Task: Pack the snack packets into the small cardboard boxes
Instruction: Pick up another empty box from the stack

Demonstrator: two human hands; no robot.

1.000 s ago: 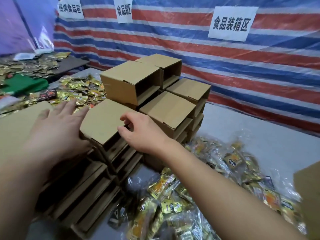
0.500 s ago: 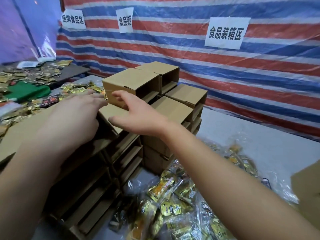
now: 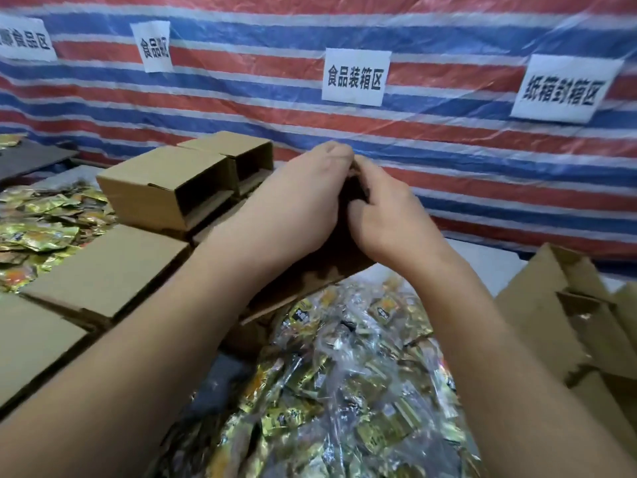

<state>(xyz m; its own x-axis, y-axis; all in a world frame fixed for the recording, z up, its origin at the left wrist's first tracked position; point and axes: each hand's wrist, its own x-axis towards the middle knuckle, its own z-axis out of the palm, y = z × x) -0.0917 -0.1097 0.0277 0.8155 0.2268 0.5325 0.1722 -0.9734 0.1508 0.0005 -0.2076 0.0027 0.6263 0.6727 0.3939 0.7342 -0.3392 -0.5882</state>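
A small cardboard box [image 3: 310, 270], lifted off the stack and tilted, is held between both hands above the heap of snack packets [image 3: 344, 391] in clear plastic. The left hand [image 3: 296, 208] wraps its far side, fingers curled over the top edge; the right hand [image 3: 389, 215] grips the near right edge, fingertips tucked into the dark opening. Most of the box is hidden behind the hands, so the state of its flaps cannot be told. The step in hand appears to be opening the box for filling: it is best done by spreading the flaps fully, keeping the mouth turned toward the packets, and bracing the box with one hand so the other is free to scoop. To the left lie the remaining empty boxes [image 3: 165, 188], stacked on their sides, with loose packets [image 3: 38, 222] beyond; folded cardboard [image 3: 551, 322] stands at right, and paper signs [image 3: 355, 77] hang on the striped tarpaulin [image 3: 241, 98].
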